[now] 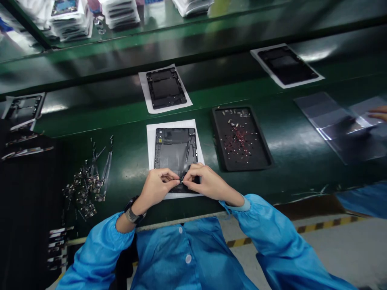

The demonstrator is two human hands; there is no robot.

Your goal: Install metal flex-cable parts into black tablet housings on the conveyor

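A black tablet back housing (172, 155) lies open side up on a white sheet (152, 139) in front of me. Over its near edge, my left hand (157, 185) and my right hand (205, 181) meet, fingertips pinched together on a small dark part (181, 181). It is too small and too covered by fingers to name. Inside the housing, a thin dark strip (188, 151) runs near the right side. To the right of my hands is a black tray (267, 161) holding red-wired pieces (237, 141) and small metal parts (236, 112).
Small circuit boards with flex cables (87, 185) are heaped at left. Another tablet housing (166, 88) lies behind mine, one more (287, 64) at back right. Clear plastic sheets (332, 121) lie at right beside another person's hand (379, 112). Wrapped stacks (119, 14) stand on the shelf.
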